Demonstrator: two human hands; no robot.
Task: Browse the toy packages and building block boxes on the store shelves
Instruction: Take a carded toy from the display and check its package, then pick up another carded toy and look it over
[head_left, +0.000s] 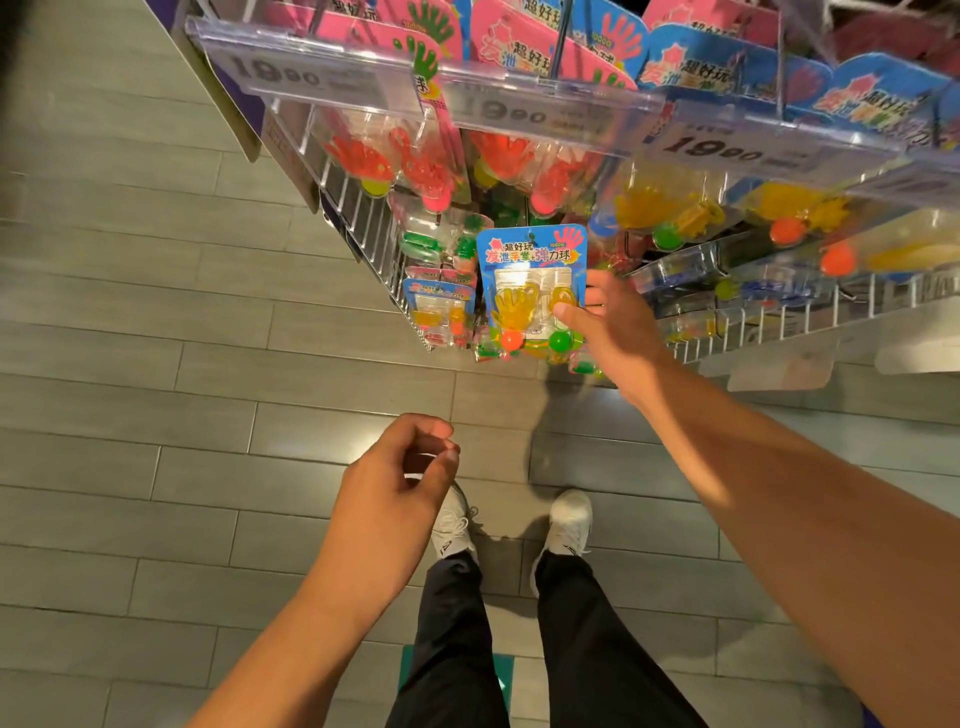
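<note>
The right hand (608, 322) reaches forward to a blue toy pack (531, 291) at the front of the lower shelf and pinches its right edge, thumb on the clear blister front and fingers behind the card. The pack stands nearly upright, its face turned up toward the camera. Behind its blister sit a yellow jelly hand, an orange ball and a green ball. It stands among other packs of the same kind in a wire basket (363, 218); a smaller-looking blue one (439, 306) is just to its left.

The left hand (410, 467) hangs in the air well below the shelf, above the floor, its fingers loosely curled toward the thumb and holding nothing.

Higher up, rows of pink packs (395, 31) and blue packs (737, 67) hang from hooks, with red and yellow jelly hands showing through their blisters. Clear price strips (322, 78) run along the front of the upper rail, each reading 19.90.

Below, the person stands on a grey plank floor (156, 415) in white shoes (569, 525) and dark trousers (452, 623), toes pointing toward the shelf.
</note>
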